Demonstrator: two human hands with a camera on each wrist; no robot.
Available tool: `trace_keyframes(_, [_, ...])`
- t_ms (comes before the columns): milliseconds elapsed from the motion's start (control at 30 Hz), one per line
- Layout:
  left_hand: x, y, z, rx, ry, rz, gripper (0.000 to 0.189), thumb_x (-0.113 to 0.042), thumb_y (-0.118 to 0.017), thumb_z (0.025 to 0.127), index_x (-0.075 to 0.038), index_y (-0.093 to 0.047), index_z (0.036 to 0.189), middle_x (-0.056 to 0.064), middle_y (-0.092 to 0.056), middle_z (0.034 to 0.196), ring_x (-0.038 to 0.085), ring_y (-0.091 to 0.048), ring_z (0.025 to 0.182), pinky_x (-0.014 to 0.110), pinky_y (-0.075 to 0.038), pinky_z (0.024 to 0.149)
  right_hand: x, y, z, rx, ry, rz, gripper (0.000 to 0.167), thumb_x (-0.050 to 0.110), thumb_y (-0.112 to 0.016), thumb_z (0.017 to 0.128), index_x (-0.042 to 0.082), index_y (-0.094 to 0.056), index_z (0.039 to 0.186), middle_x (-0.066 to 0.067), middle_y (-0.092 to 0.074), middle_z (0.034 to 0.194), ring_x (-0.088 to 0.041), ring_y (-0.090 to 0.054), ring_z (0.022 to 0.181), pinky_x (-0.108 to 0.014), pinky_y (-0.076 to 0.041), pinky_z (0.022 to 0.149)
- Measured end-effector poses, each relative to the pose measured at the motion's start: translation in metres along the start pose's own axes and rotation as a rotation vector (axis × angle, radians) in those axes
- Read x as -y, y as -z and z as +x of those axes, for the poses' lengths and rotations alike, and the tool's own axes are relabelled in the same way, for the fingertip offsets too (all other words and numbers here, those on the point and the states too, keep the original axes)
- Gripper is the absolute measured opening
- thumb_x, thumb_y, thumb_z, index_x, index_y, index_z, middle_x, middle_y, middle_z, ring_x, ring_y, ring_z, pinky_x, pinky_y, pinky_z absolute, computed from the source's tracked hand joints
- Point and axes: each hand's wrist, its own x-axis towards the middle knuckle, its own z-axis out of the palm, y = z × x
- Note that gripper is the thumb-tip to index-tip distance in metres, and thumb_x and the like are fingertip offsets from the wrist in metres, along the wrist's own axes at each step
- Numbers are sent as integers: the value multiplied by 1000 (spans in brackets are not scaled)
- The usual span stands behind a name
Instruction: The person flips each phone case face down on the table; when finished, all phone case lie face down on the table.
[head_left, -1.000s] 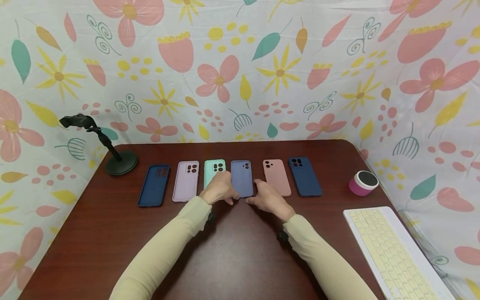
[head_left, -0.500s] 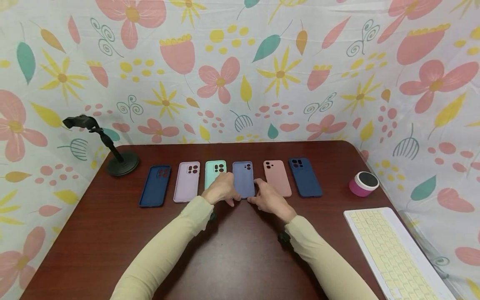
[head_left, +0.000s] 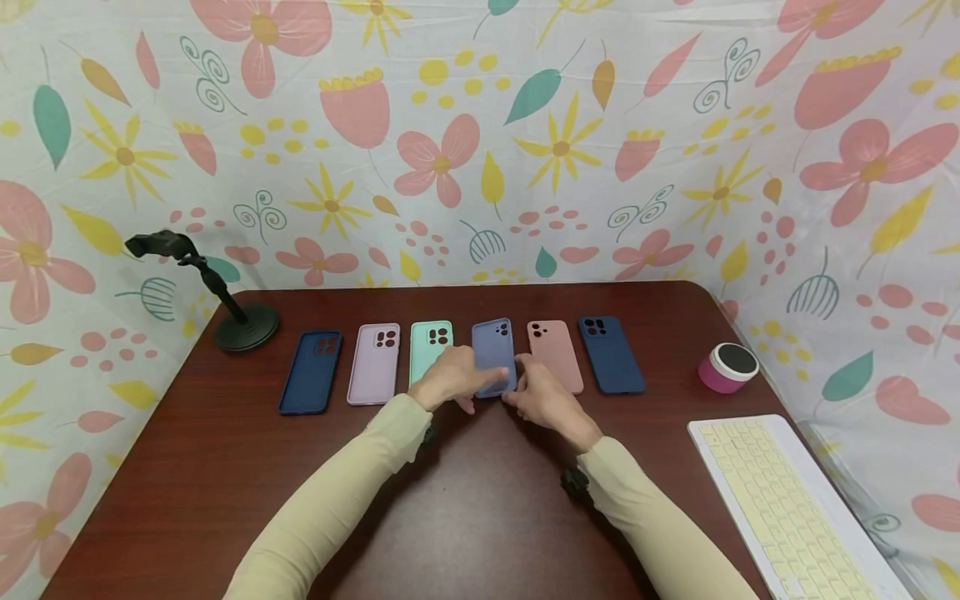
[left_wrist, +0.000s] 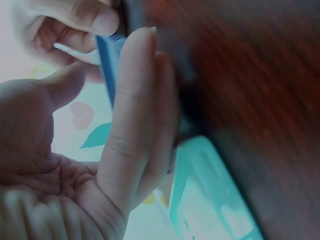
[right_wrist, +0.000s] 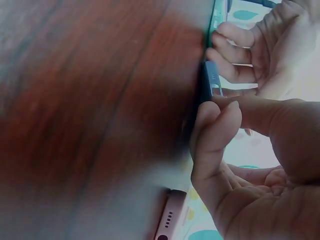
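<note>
A periwinkle phone case [head_left: 491, 346] with camera cut-outs sits mid-row, slightly slanted. My right hand [head_left: 546, 402] pinches its lower right corner between thumb and fingers; the right wrist view shows the bluish case end [right_wrist: 212, 75] at those fingertips. My left hand [head_left: 450, 375] lies at the case's left side, one digit stretched across its lower part. In the left wrist view its long fingers [left_wrist: 131, 110] are straight along the case's edge, the thumb apart. A mint phone case [head_left: 427, 343] is partly hidden behind the left hand. To the right lies a pink phone case [head_left: 555, 358].
Farther left are a lilac phone case [head_left: 373, 367] and a dark blue one [head_left: 311, 372]. Another blue phone case [head_left: 611, 354] lies at the right end. A black stand [head_left: 243, 325], a pink-and-white jar [head_left: 727, 368] and a white keyboard [head_left: 787, 492] flank the row on the brown table [head_left: 465, 517].
The periwinkle case has shifted a little right and turned so it slants. A left-hand digit has swung across its lower part, and the right hand has moved slightly right.
</note>
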Motion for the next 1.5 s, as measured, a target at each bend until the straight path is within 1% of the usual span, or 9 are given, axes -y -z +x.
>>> trace_keyframes(267, [1,-11,6,-58,15,-101,67,-69,-63,102,-10,-61,70,13,-70,61,22,-76,50,32,-61,60,-33,-5,22,-66,21,-48,88,24,-80,100,1,-31,169,-3,-70,82,-16,-70,65,-30,-55,60])
trace_keyframes(467, [16,-26,30,-60,25,-106,78,-83,-58,96,-10,-64,71,11,-72,61,21,-75,49,31,-62,61,-39,-3,24,-77,8,-54,89,25,-82,99,6,-33,170,-1,-70,82,-15,-71,65,-30,-56,61])
trace_keyframes(600, [21,-33,43,-49,29,-79,82,-89,-58,91,-9,-67,73,11,-71,61,21,-74,47,32,-59,58,-27,1,10,-119,74,-77,84,19,-81,99,-1,-36,167,-2,-69,82,-14,-69,64,-28,-53,61])
trace_keyframes(800, [2,-22,19,-35,-6,-176,74,-76,-67,95,-6,-68,72,11,-69,60,22,-75,49,32,-61,58,15,16,-21,-130,57,-67,79,9,-79,98,-6,-39,164,-6,-69,82,-15,-68,64,-27,-51,60])
trace_keyframes(900, [-6,-17,9,-19,-3,-225,71,-67,-70,98,0,-69,75,10,-66,58,23,-78,54,33,-64,63,22,18,-26,-132,52,-63,77,8,-78,98,-5,-40,164,-8,-70,84,-16,-69,65,-28,-52,62])
trace_keyframes(967, [-6,-17,8,-9,1,-249,71,-65,-70,100,3,-71,79,8,-66,58,22,-79,56,32,-66,67,8,13,-18,-160,102,-73,76,10,-78,99,-5,-41,163,-5,-69,83,-13,-66,64,-26,-50,60])
trace_keyframes(1067, [-4,-17,7,22,12,-318,69,-61,-71,101,6,-73,86,9,-69,62,19,-78,56,33,-67,71,7,12,-18,-175,129,-83,75,10,-79,97,-6,-43,161,-4,-69,84,-12,-64,63,-26,-49,58])
trace_keyframes(1300, [3,-10,6,129,5,-550,56,-46,-70,104,10,-73,99,20,-78,76,15,-75,55,39,-69,68,28,12,-25,-148,99,-45,75,5,-78,97,-3,-42,162,-8,-71,88,-15,-65,66,-25,-50,61])
trace_keyframes(1500, [7,-1,6,130,47,-620,49,-37,-72,105,10,-68,118,16,-78,83,16,-77,60,36,-69,72,-6,-4,6,-120,156,-22,84,12,-83,95,1,-39,165,-1,-71,85,-12,-67,63,-27,-53,60])
